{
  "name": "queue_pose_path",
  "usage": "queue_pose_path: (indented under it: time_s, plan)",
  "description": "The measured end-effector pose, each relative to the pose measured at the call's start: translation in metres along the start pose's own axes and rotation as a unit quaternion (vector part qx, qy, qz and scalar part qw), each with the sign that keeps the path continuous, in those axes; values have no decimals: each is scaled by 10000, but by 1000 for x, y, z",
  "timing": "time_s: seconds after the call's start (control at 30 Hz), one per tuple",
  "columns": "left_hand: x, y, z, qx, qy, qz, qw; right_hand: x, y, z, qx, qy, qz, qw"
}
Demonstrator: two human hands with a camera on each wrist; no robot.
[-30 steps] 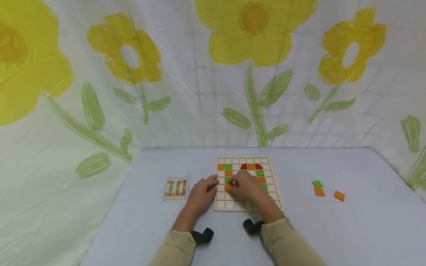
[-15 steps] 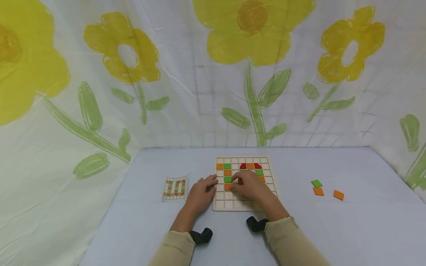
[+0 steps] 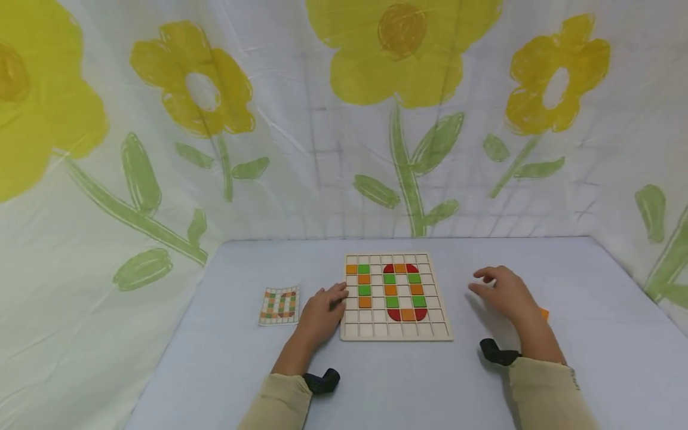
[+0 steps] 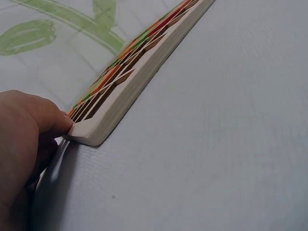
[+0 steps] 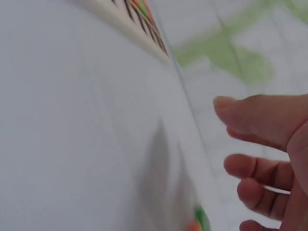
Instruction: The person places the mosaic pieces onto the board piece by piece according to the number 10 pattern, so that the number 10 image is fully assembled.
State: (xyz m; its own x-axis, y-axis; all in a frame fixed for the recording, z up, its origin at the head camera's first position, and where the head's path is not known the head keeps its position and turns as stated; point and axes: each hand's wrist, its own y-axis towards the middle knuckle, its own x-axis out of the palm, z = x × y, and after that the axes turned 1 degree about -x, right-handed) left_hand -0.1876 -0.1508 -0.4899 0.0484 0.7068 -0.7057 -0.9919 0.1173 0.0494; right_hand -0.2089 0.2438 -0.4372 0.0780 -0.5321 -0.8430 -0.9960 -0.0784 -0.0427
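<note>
A pale wooden grid board (image 3: 365, 331) lies flat on the table, holding orange and green square tiles plus red rounded corner pieces, laid out like a 1 and a 0. The fingertips of my left hand (image 3: 321, 313) rest against its left edge. In the left wrist view, a digit of the left hand (image 4: 33, 120) touches the board's near corner. To the right of the board, my right hand (image 3: 502, 294) is raised over the table, loosely curved. The right wrist view shows nothing between the thumb and fingers of that hand (image 5: 269, 139).
Left of the left hand lies a small card (image 3: 279, 306) with a coloured grid pattern. An orange tile (image 3: 545, 314) shows behind the right wrist. A green tile (image 5: 202, 219) appears low in the right wrist view. A flower-painted curtain (image 3: 301, 197) hangs behind the table.
My right hand has let go of the orange tile at the bottom of the left-hand figure and moved right, off the board, over the loose tiles. My left hand has stayed at the board's edge.
</note>
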Motion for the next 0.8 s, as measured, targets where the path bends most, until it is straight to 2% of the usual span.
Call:
queue_pose_path:
  time_s: [0.17, 0.3, 0.4, 0.63, 0.8]
  plan:
    - [0, 0, 0, 36, 18, -16, 10000, -32, -16, 42, 871, -30, -401, 9954]
    - [-1, 0, 1, 97, -28, 26, 9999, -37, -15, 58, 1160, 25, -675, 9910]
    - [-1, 0, 1, 95, -53, 16, 9999, -30, -11, 57, 1103, 50, -739, 9911]
    - [1, 0, 1, 85, -75, -27, 9999, -11, -2, 35, 809, 45, -698, 9943]
    - [-1, -1, 2, 18, -10, -33, 10000, -2, 1, 26, 469, -163, -679, 9965]
